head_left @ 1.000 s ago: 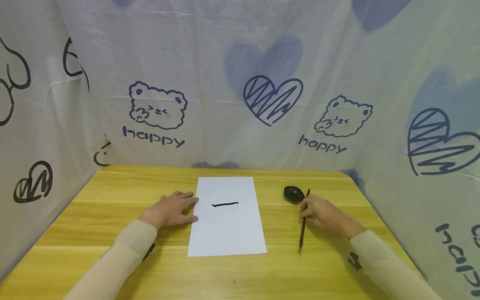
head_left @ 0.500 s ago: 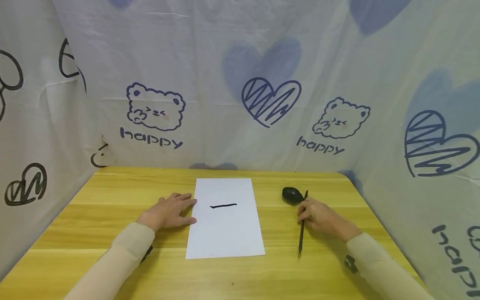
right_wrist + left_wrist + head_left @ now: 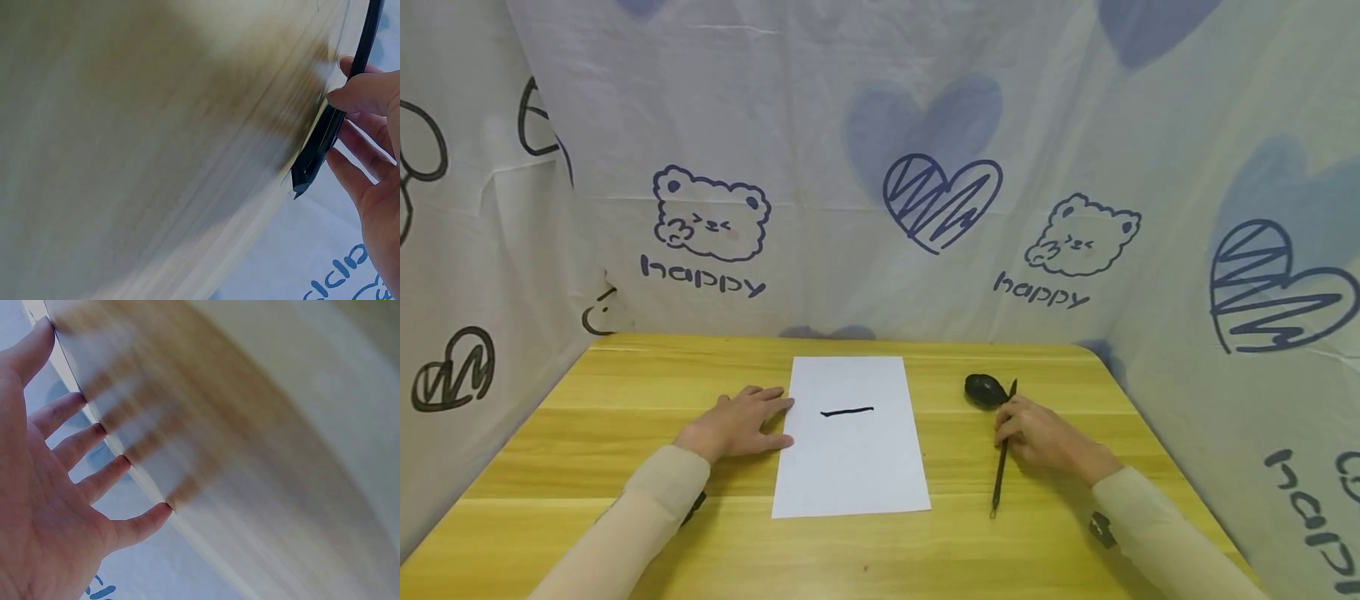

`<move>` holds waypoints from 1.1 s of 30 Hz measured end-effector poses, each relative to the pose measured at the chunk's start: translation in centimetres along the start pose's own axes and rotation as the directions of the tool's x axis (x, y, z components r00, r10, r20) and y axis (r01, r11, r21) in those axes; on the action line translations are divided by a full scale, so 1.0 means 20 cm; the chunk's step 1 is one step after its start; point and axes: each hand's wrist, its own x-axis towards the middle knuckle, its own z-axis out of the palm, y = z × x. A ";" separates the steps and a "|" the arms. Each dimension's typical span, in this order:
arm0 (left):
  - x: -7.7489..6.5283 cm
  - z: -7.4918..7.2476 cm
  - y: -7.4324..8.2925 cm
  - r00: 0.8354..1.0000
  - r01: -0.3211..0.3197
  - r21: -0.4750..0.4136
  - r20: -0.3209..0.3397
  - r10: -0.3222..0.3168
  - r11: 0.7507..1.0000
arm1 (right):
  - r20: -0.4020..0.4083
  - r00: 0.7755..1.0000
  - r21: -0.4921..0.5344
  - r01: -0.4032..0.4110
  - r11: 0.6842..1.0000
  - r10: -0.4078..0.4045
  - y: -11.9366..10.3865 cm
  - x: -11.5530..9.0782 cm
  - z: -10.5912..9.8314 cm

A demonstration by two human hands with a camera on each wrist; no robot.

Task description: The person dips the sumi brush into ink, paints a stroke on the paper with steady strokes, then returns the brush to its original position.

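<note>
A white sheet of paper (image 3: pixel 850 467) with one short black horizontal stroke (image 3: pixel 847 411) lies on the table. My left hand (image 3: pixel 741 425) rests flat with its fingers spread, fingertips at the sheet's left edge. To the right of the paper, my right hand (image 3: pixel 1033 427) pinches a dark writing brush (image 3: pixel 1002 475) between thumb and fingers. The brush's looped end points toward me and its pointed tip away. That tip lies beside a small glossy black oval dish (image 3: pixel 985 390); whether they touch I cannot tell. In the right wrist view the brush handle (image 3: pixel 369 31) runs past the thumb.
The yellow wood-grain table (image 3: pixel 662 367) has rounded far corners. A white cloth (image 3: pixel 820 250) printed with hearts, bears and lettering hangs behind it and along both sides. Each wrist carries a small dark device, partly visible under the sleeves.
The brush's looped end has swung slightly left while its tip stays near the dish. The whole view shifted a little at first. My left hand stays in place at the paper.
</note>
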 end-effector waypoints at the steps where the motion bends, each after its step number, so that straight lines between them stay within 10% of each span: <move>1: 0.00 0.00 0.00 1.000 -0.001 0.001 -0.001 0.001 1.000 | -0.004 1.000 0.001 0.003 1.000 -0.003 0.00 0.00 0.00; 23: 0.02 0.00 0.01 1.000 -0.001 -0.001 0.000 0.001 1.000 | -0.046 0.997 0.014 -0.062 0.998 0.063 -0.02 0.02 -0.05; 33: 0.02 0.00 -0.01 1.000 -0.013 -0.020 0.001 0.013 1.000 | -0.321 0.853 0.177 -0.373 0.911 0.411 0.04 0.06 -0.19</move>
